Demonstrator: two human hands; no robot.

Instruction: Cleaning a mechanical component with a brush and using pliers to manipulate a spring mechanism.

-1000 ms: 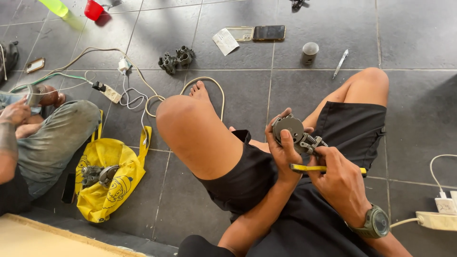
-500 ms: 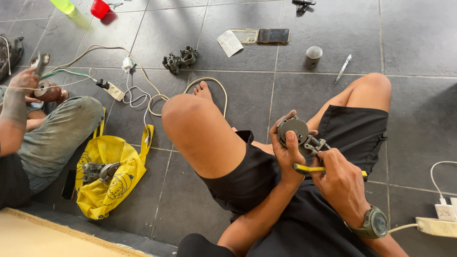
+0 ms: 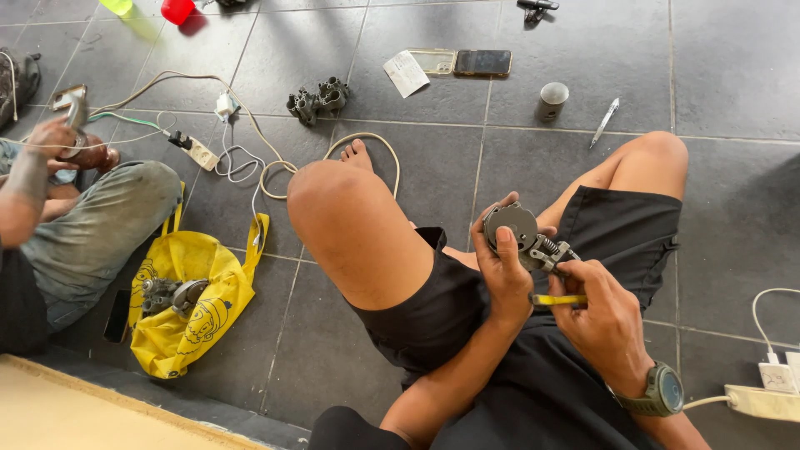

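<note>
I sit on a grey tiled floor with my knees spread. My left hand (image 3: 502, 265) grips a grey metal part (image 3: 520, 230) with a round disc and a spring assembly, held over my lap. My right hand (image 3: 602, 317), a watch on its wrist, holds a yellow-handled tool (image 3: 557, 299) whose tip meets the spring side of the part.
At left another person sits, a hand (image 3: 50, 137) holding a small metal piece. A yellow bag (image 3: 204, 296) with metal parts lies beside them. Cables and a power strip (image 3: 200, 152), a dark metal casting (image 3: 317, 100), two phones (image 3: 483, 62), a small cylinder (image 3: 551, 101) and a pen (image 3: 605, 122) lie ahead.
The other person's hand has lifted its metal piece higher. My own hands stay on the part and tool with hardly any shift.
</note>
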